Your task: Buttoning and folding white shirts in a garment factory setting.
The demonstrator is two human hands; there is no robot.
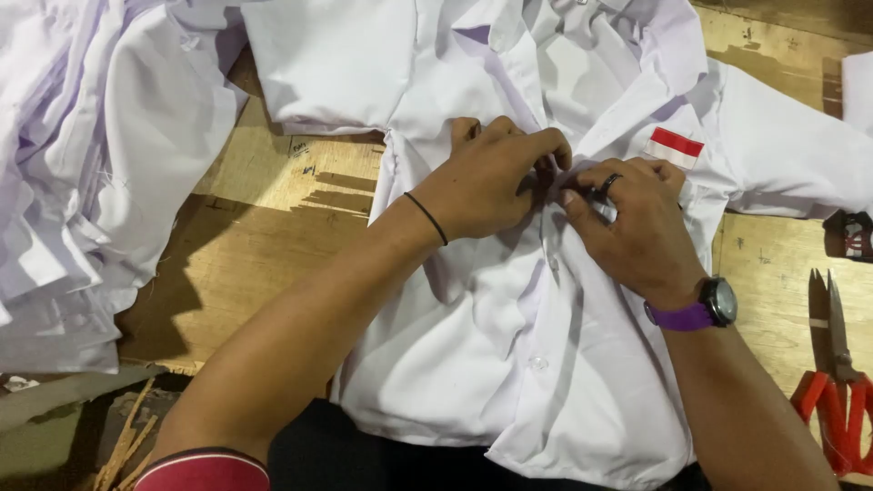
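A white short-sleeved shirt (509,364) lies front up on a wooden table (264,227), collar at the far side. It has a red and white patch (675,146) on its chest pocket. My left hand (486,177), with a thin black band on the wrist, pinches the shirt's front placket near the upper chest. My right hand (627,223), with a dark ring and a purple-strapped watch, pinches the same placket from the right. The fingertips of both hands meet at the button line. A white button (538,363) shows lower on the placket.
A heap of white garments (82,173) covers the left of the table. Red-handled scissors (835,382) lie at the right edge. A small dark and red object (850,235) sits at the far right. The table's near edge runs under the shirt hem.
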